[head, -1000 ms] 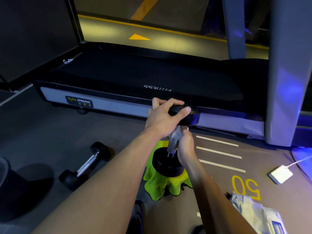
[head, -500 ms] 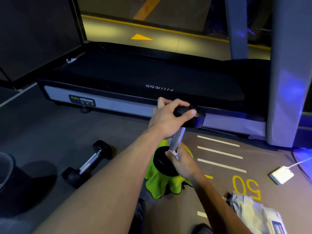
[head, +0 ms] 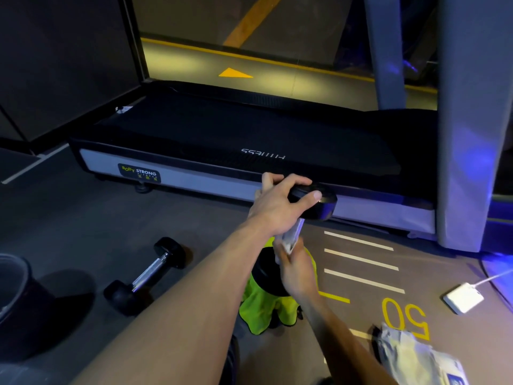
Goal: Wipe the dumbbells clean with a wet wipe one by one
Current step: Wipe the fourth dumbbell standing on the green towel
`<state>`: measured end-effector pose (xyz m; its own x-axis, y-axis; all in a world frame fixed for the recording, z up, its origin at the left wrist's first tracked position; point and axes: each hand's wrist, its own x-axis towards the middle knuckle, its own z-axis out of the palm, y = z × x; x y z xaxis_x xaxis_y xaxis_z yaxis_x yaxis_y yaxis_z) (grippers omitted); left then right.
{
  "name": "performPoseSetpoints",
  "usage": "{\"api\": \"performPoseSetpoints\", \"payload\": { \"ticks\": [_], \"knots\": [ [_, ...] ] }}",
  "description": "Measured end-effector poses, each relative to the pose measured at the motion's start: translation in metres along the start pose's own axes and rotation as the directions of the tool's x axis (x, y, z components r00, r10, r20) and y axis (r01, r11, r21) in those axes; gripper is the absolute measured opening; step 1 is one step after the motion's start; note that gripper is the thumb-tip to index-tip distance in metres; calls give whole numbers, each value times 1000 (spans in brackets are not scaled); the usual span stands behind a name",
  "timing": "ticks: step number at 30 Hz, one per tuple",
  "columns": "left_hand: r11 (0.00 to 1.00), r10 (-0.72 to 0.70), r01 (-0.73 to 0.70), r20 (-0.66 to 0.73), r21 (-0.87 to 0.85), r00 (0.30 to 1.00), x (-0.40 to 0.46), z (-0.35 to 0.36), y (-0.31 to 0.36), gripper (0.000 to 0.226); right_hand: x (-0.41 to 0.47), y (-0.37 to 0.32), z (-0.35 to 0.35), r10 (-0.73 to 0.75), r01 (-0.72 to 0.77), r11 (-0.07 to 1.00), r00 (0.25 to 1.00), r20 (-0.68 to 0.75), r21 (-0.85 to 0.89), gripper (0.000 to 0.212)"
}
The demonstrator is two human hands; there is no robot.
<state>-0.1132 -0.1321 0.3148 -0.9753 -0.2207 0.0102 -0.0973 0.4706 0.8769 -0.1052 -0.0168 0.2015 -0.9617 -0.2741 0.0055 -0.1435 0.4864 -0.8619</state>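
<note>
Much of the held dumbbell (head: 311,201) is hidden: the left hand (head: 277,204) covers part of its upper head, the right hand (head: 297,270) covers most of the handle, and only a short silvery stretch shows between them. The wipe (head: 290,241) is a pale crumpled bit at the right fingertips, blurred, so its shape is hard to make out. At the frame's left edge a dark bin (head: 16,301) is cut off, and a wipe pack (head: 416,357) is cut off at the bottom right. The dumbbell stands nearly upright, tilted a little right, with black rounded heads; its lower head rests on a green cloth (head: 266,309) on the floor, in front of the treadmill (head: 249,140). The left fingers are curled over the top head, thumb on its near side. The right fingers are closed round the handle with the wipe pinched against it. A second dumbbell (head: 147,273) lies on the floor, left of the cloth and well apart from it.
</note>
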Motion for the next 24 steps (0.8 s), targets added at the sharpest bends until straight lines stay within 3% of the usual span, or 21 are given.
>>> {"api": "performPoseSetpoints", "payload": {
  "ticks": [4, 8, 10, 12, 14, 19, 24],
  "knots": [
    [999, 4, -2, 58, -35, 998, -8, -5, 0, 44, 1, 9, 0, -36, 36, 999, 998, 45, -3, 31],
    [970, -63, 105, 192, -218, 979, -16, -23, -10, 103, 1, 11, -3, -25, 25, 1000, 997, 71, 10, 31],
    [989, -88, 116, 265, -91, 960, -18, -33, -20, 113, 2, 14, -2, -17, 17, 1000, 997, 75, 0, 28],
    [990, -127, 102, 310, 98, 942, -16, -38, -35, 92, 3, 16, 0, -30, 29, 1000, 997, 71, 12, 27],
    [984, -153, 118, 304, 130, 940, -12, -34, -53, 69, 2, 20, 3, -56, 55, 998, 996, 64, 7, 29],
    [980, -110, 134, 158, -149, 981, -14, 18, -85, 21, 3, 26, 7, -85, 92, 994, 990, 116, -54, 32],
    [916, -41, 63, 63, -395, 997, -18, 47, -99, 34, 7, 36, -2, -102, 181, 909, 970, 221, -376, 61]
  ]
}}
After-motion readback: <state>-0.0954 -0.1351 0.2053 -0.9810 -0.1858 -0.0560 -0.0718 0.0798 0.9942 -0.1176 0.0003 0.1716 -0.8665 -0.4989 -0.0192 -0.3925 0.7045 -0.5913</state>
